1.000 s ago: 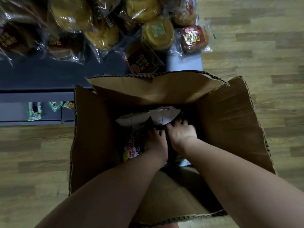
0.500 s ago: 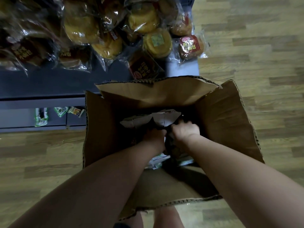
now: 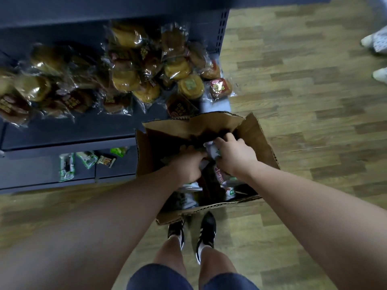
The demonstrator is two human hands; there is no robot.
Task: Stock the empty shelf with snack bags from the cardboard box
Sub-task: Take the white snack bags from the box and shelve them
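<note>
A: Where are the snack bags?
B: The snack bags (image 3: pixel 219 174) are bunched between both hands, inside the open cardboard box (image 3: pixel 259 139), which sits on the wooden floor (image 3: pixel 303 101) just in front of the shelf unit.
A: And the hands?
B: The left hand (image 3: pixel 186 164) has its fingers curled down onto the bundle, and the right hand (image 3: pixel 234 155) is clenched around the white and green wrappers at its top. Both grip the bags.
A: What lies past the box?
B: The dark shelf (image 3: pixel 62 130) just beyond it carries a heap of wrapped buns (image 3: pixel 129 80). On the lower shelf (image 3: pixel 41 170) lie a few small green packets (image 3: pixel 67 166).
A: Anything nearer?
B: The person's black shoes (image 3: pixel 207 229) stand at the box's near flap, below bare legs and dark shorts (image 3: pixel 163 277).
</note>
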